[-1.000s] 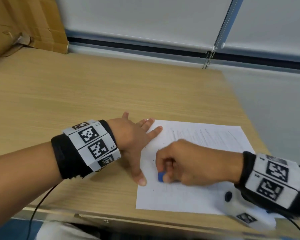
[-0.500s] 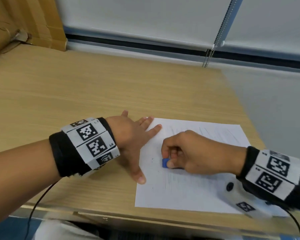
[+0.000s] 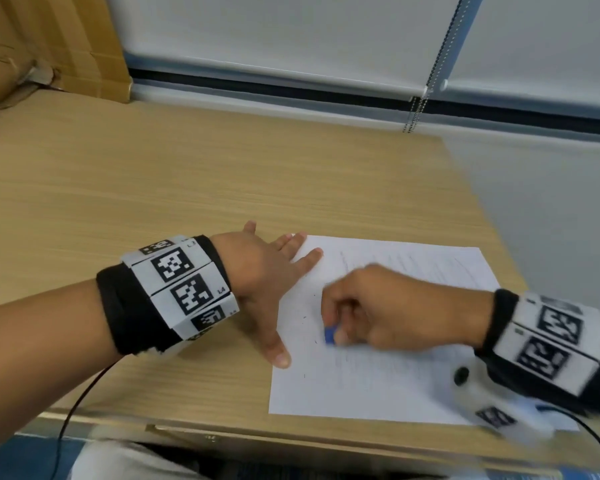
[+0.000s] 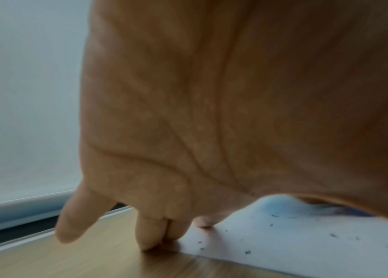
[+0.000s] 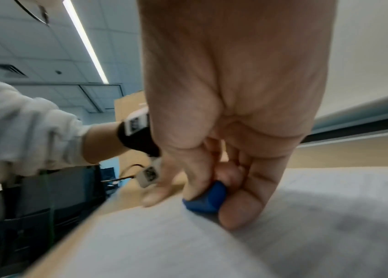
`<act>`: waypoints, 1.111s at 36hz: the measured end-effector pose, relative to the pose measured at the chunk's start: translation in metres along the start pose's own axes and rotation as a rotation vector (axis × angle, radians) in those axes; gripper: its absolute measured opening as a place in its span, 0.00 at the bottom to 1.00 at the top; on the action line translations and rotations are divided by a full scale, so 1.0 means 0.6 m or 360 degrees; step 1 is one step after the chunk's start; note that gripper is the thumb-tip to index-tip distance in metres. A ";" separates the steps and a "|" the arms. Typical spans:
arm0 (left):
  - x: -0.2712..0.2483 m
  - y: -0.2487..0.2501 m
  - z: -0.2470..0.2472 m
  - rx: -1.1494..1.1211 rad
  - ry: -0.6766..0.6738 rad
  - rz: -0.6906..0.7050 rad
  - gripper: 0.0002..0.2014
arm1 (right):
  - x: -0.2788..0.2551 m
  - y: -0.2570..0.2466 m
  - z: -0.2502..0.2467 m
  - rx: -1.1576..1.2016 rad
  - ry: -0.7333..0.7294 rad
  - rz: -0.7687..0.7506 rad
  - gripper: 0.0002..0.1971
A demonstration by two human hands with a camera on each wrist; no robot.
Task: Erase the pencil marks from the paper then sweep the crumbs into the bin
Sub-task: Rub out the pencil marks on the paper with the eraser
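A white sheet of paper point(image 3: 378, 386) with faint pencil lines lies on the wooden desk point(image 3: 187, 188) near its front edge. My right hand point(image 3: 378, 310) pinches a small blue eraser point(image 3: 330, 334) and presses it on the sheet's left half; in the right wrist view the eraser point(image 5: 206, 199) sits between thumb and fingers on the paper point(image 5: 188, 244). My left hand point(image 3: 271, 278) lies flat with spread fingers, pressing the paper's left edge. Dark crumbs point(image 4: 247, 252) dot the paper point(image 4: 307, 244) next to its fingertips point(image 4: 147, 242).
A cardboard box point(image 3: 49, 43) stands at the desk's back left corner. A window blind with a bead chain point(image 3: 426, 74) runs along the back. The desk's right edge point(image 3: 478, 209) drops off just past the paper. No bin is in view.
My right hand with the eraser has rubbed back and forth on the sheet, away from me and then back toward me. The left hand has stayed pressed on the paper's edge.
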State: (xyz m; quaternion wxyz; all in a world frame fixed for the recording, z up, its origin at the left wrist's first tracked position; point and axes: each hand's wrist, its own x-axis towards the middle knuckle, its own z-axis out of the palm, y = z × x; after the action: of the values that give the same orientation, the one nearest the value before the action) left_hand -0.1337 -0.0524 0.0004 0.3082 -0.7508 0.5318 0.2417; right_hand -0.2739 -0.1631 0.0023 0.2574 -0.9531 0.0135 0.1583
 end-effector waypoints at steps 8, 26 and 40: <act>0.003 -0.002 0.003 -0.0022 0.0004 0.0004 0.75 | -0.015 -0.011 0.016 0.0116 -0.0217 -0.0104 0.04; 0.006 -0.006 0.009 -0.0036 0.0044 -0.0003 0.75 | 0.035 0.007 -0.003 0.0037 0.0223 0.0024 0.07; 0.007 -0.001 0.005 -0.0008 -0.0018 -0.0036 0.75 | 0.035 0.037 -0.026 0.0159 0.0234 0.0099 0.04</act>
State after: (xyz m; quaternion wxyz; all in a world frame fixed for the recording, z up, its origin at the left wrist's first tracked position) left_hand -0.1320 -0.0526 -0.0044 0.3120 -0.7562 0.5209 0.2437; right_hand -0.2518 -0.1888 -0.0021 0.2979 -0.9473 0.0699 0.0951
